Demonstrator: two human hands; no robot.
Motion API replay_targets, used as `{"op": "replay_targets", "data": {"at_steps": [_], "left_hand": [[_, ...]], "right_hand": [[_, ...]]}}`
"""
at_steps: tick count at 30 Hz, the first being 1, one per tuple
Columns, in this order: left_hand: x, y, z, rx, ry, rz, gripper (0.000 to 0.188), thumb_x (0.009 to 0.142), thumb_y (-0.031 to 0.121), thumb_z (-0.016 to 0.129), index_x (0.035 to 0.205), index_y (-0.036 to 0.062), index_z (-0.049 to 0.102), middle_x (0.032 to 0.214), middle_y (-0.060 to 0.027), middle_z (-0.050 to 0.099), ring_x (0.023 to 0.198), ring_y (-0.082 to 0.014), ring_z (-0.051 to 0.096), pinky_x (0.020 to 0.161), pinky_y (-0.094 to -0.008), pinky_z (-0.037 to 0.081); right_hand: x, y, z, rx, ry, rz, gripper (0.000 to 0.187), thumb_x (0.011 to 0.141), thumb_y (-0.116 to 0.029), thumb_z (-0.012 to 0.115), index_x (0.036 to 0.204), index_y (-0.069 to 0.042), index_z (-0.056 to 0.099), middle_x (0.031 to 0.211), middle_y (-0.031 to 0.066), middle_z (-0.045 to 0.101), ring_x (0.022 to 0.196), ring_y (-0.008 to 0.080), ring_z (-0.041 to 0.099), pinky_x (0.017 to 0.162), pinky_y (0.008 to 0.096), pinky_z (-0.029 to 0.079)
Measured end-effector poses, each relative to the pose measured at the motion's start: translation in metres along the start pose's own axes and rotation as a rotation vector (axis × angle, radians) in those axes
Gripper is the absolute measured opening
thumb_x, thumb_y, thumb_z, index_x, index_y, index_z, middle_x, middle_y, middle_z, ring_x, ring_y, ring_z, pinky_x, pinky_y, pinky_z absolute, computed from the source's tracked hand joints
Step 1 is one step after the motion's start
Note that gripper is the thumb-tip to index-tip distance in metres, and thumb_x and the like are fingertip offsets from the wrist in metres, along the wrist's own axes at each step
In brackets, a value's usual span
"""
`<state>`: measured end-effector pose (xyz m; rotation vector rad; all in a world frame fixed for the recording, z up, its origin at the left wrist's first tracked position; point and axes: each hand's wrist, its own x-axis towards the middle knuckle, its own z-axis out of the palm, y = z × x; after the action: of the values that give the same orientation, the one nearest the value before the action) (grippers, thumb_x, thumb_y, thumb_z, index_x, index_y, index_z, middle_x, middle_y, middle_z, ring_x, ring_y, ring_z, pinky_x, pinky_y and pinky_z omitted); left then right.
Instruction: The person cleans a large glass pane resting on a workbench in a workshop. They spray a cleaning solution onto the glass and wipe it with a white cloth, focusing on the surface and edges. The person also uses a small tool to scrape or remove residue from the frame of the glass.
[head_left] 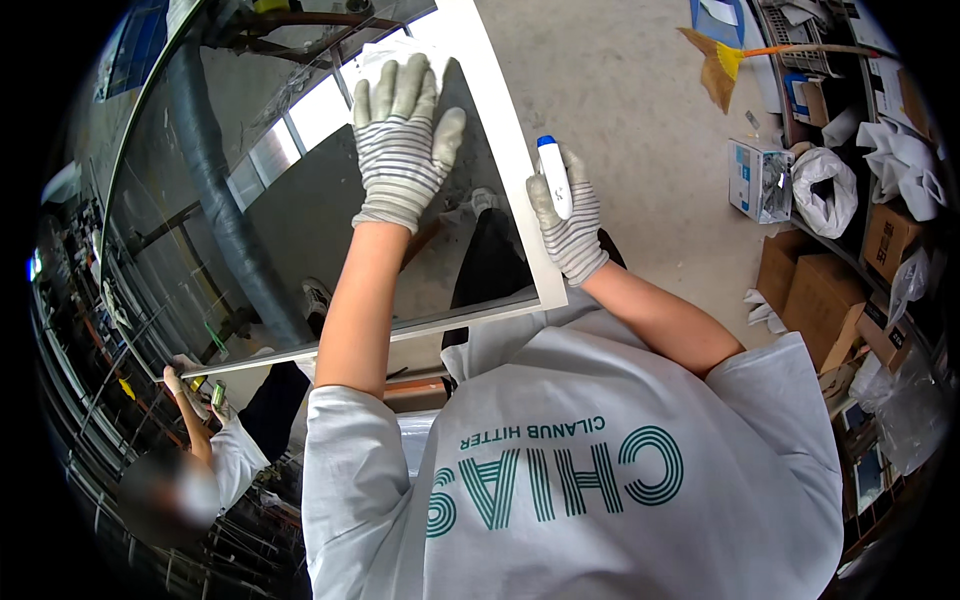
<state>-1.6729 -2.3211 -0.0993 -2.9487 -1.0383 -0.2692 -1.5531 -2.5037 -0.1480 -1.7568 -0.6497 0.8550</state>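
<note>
A framed glass panel (300,200) with a white edge lies in front of me, mirroring parts of the room. My left hand (402,145), in a grey-striped work glove, is spread flat over it. Under its fingertips is a crumpled white cloth or paper (385,50). Beside the panel's right edge, my right hand (572,222), gloved alike, is closed around a slim white tube with a blue cap (553,178). The tube stands roughly upright, cap end away from me; its exact kind is unclear.
A co-worker (235,460) is at the panel's near left corner, a gloved hand by a green tool (218,393). Metal racks line the left. On the right are cardboard boxes (825,300), a white bag (824,190), a blue-white box (758,180) and a yellow broom (722,65).
</note>
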Motion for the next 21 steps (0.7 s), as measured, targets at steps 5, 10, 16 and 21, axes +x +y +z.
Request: {"op": "replay_targets", "data": {"at_steps": [5,10,16,21], "left_hand": [[-0.113,0.079,-0.020,-0.486,-0.373,0.069,0.067,0.080,0.038,0.063,0.132,-0.0007,0.046,0.146,-0.0199,0.035,0.139,-0.0379,0.026,0.115,-0.0522,0.014],[-0.096,0.036,-0.013,-0.412,-0.347,0.339,0.049,0.085,0.034,0.056,0.126,0.0076,0.053,0.139,-0.0114,0.046,0.132,-0.0282,0.039,0.113,-0.0464,0.023],[0.125,-0.089,0.056,0.202,-0.018,0.071,0.066,0.095,0.054,0.021,0.148,0.0150,0.026,0.153,-0.0053,0.026,0.142,-0.0273,0.020,0.118,-0.0373,0.011],[0.158,-0.109,0.048,-0.016,0.171,0.105,0.050,0.087,0.027,0.047,0.127,-0.0029,0.048,0.133,-0.0223,0.046,0.129,-0.0398,0.035,0.112,-0.0463,0.023]], "right_hand": [[0.002,0.002,-0.001,0.027,-0.037,-0.022,0.059,0.084,-0.045,0.061,0.122,-0.002,0.048,0.107,0.0176,0.053,0.101,0.0313,0.048,0.089,0.0423,0.041],[0.004,-0.007,-0.001,0.035,0.001,-0.057,0.056,0.086,-0.042,0.062,0.124,-0.003,0.047,0.097,0.0140,0.055,0.086,0.0237,0.055,0.077,0.0357,0.046],[0.002,-0.031,-0.006,-0.033,0.005,0.058,0.058,0.086,-0.044,0.063,0.125,-0.004,0.046,0.086,0.0044,0.056,0.077,0.0141,0.054,0.071,0.0294,0.046],[-0.003,-0.038,-0.003,-0.037,0.021,0.070,0.054,0.088,-0.039,0.064,0.126,-0.005,0.047,0.091,0.0043,0.056,0.085,0.0139,0.054,0.080,0.0272,0.046]]}}
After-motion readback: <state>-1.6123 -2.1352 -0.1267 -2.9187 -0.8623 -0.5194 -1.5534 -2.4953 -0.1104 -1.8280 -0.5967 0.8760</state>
